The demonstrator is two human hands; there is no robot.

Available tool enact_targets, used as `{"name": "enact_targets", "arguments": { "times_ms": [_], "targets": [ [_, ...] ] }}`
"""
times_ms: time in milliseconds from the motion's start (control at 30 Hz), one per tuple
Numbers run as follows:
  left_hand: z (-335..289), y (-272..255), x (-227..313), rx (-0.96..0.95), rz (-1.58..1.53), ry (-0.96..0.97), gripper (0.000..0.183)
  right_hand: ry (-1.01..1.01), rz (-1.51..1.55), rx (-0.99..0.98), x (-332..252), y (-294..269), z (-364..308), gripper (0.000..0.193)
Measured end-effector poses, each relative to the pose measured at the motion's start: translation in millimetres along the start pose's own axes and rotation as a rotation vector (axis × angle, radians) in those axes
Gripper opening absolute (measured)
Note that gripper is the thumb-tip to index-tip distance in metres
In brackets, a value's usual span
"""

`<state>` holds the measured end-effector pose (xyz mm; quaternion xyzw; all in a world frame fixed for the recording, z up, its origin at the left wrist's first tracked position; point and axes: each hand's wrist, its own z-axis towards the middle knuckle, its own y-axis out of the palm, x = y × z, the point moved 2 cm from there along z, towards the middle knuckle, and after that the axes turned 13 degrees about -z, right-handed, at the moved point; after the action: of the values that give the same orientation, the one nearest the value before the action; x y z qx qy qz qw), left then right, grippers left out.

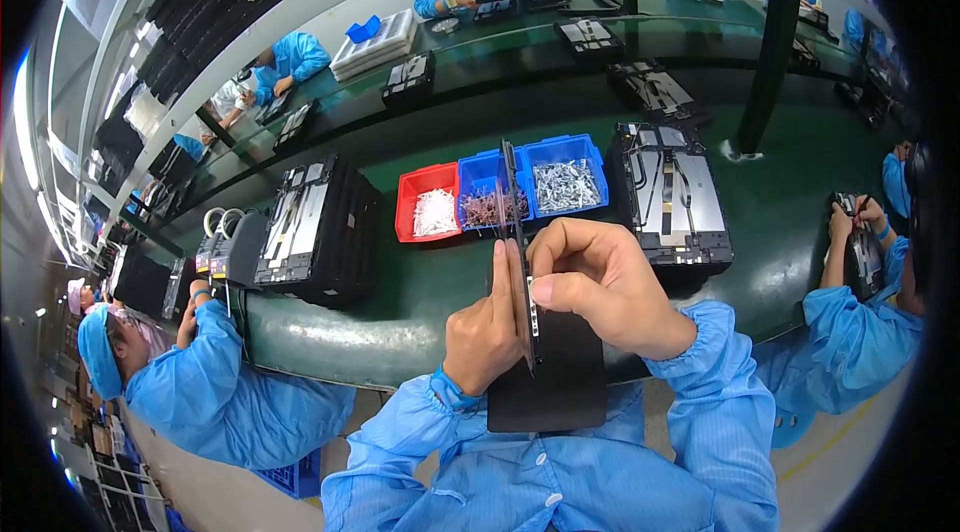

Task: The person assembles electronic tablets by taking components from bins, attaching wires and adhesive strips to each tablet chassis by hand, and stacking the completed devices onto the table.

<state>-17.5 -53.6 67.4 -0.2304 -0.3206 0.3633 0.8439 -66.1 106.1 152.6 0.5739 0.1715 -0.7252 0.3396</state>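
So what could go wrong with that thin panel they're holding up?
It's held edge-up, so the thin panel might slip from the left hand and right hand. Its far end overlaps the middle blue bin in this view; if it's really that close, it could bump the bin and spill the small brownish pieces.

We have three bins (407, 202) beyond our hands (605, 282) on the bench (400, 302), between left stack (298, 222) and right stack (672, 197).

Thin panel (520, 244), apparently upright, between left hand (482, 334) and right hand (610, 284)
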Motion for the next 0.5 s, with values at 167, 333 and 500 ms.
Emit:
{"name": "enact_targets", "arguments": {
  "times_ms": [167, 333, 500],
  "targets": [
    [2.1, 0.7, 2.2, -0.078, 0.179, 0.180, 0.061, 0.008, 0.015, 0.002, -1.3, -2.9, -0.2, 0.009],
    [2.0, 2.3, -0.1, -0.057, 0.057, 0.087, 0.016, 0.062, 0.037, 0.006, -4.1, -3.1, 0.8, 0.009],
    [-0.2, -0.7, -2.2, -0.144, 0.117, 0.136, 0.040, 0.021, 0.049, 0.025, -2.2, 1.9, 0.1, 0.021]
  ]
}}
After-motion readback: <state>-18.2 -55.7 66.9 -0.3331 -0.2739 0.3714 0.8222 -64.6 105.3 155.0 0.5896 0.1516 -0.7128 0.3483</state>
